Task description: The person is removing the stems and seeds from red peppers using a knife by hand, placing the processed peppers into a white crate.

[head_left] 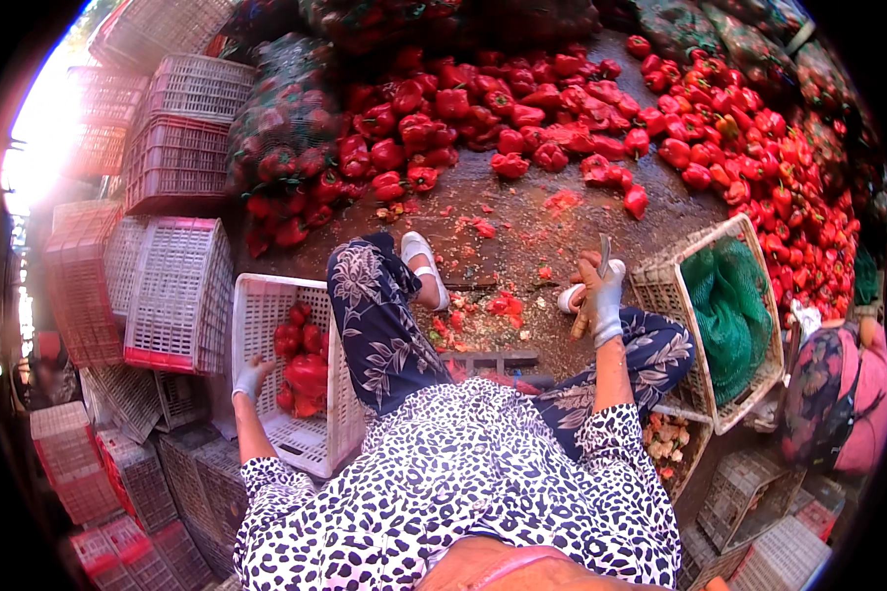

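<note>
My left hand (252, 378), in a grey glove with bare fingertips, is at the left side of a white plastic crate (346, 414). Its fingers look apart and hold nothing that I can see. Red bell peppers (307, 372) lie inside that crate, beside my left leg. Above my right knee, my right hand (603, 300), gloved the same way, is closed around the wooden handle of a tool (581, 321). A narrow metal end of the tool sticks up past the fingers; its exact kind is unclear.
A heap of red peppers (453, 103) spreads ahead, with another pile (749, 148) at the right. Scraps litter the wet floor (463, 241). Green netting (734, 315) fills a crate on my right, near a scrap crate (667, 443). Stacked crates (177, 295) stand left; another person (838, 394) is at the right.
</note>
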Demonstrator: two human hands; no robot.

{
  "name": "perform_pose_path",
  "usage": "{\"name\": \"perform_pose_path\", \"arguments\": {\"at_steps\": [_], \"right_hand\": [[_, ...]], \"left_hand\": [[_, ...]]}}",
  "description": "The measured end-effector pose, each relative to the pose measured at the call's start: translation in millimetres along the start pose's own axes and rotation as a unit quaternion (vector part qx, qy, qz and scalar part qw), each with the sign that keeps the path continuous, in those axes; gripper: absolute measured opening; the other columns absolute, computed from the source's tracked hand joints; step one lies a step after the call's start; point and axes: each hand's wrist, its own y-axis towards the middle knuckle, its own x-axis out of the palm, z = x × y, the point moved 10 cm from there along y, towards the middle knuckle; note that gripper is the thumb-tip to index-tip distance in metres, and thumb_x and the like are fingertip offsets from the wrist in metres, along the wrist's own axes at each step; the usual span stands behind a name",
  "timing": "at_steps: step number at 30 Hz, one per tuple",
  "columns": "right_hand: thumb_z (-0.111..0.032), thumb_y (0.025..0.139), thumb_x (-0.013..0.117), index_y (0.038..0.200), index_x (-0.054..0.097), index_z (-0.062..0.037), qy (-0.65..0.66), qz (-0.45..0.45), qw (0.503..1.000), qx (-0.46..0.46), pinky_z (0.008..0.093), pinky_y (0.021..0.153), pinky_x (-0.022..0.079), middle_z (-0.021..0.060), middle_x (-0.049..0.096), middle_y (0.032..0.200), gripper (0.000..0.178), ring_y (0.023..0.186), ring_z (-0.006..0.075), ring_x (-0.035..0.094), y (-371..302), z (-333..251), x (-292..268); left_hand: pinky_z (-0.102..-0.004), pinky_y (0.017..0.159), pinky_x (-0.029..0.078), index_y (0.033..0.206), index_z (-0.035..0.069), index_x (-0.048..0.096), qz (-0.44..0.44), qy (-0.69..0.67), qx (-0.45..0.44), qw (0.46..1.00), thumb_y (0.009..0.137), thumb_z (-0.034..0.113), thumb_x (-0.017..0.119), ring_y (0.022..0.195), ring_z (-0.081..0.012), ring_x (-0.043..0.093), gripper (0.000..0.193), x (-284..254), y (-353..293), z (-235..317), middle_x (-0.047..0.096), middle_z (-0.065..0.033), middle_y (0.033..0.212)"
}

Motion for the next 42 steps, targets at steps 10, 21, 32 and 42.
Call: {"name": "perform_pose_path", "arguments": {"at_steps": [10, 21, 32, 42], "right_hand": [[-0.029, 0.086, 0.066, 0.077, 0.056, -0.0174, 0.442, -0.018, 0.848, 0.291, 0.0210, 0.037, 0.034, -0.0089, 0.048, 0.056, 0.018, 0.041, 0.0055, 0.041, 7, 84, 51], [-0.031, 0.087, 0.066, 0.092, 0.060, -0.0173, 0.214, 0.014, 0.867, 0.450, 0.0247, 0.042, 0.036, -0.0059, 0.051, 0.065, 0.016, 0.047, 0.0080, 0.045, -28, 190, 129], [-0.024, 0.091, 0.060, 0.113, 0.058, -0.0050, 0.056, -0.002, 0.915, 0.399, 0.0235, 0.043, 0.042, 0.0019, 0.055, 0.066, 0.029, 0.048, 0.0116, 0.051, -7, 203, 128], [-0.034, 0.091, 0.053, 0.097, 0.062, -0.0112, -0.343, -0.159, 0.925, -0.025, 0.0454, 0.068, 0.048, 0.0147, 0.065, 0.073, 0.026, 0.074, 0.0355, 0.065, 63, 18, 204]], "left_hand": [[-0.0292, 0.078, 0.050, 0.124, 0.005, 0.059, -0.064, 0.021, 0.348, 0.935, 0.085, 0.031, 0.066, 0.093, -0.0163, 0.064, 0.048, 139, 54, 335, 0.068, -0.0114, 0.106], [-0.0431, 0.094, 0.047, 0.148, 0.021, 0.023, 0.092, 0.372, 0.454, 0.804, 0.076, 0.037, 0.071, 0.119, -0.0350, 0.053, 0.088, 284, 169, 574, 0.038, -0.0167, 0.146], [-0.0403, 0.089, 0.049, 0.129, 0.011, 0.048, -0.005, 0.226, 0.422, 0.878, 0.063, 0.031, 0.075, 0.108, -0.0354, 0.059, 0.074, 318, 263, 608, 0.058, -0.0191, 0.122], [-0.0387, 0.087, 0.049, 0.122, 0.007, 0.051, -0.136, 0.109, 0.459, 0.871, 0.057, 0.034, 0.083, 0.101, -0.0338, 0.062, 0.077, 311, 69, 524, 0.063, -0.0197, 0.107]]}}
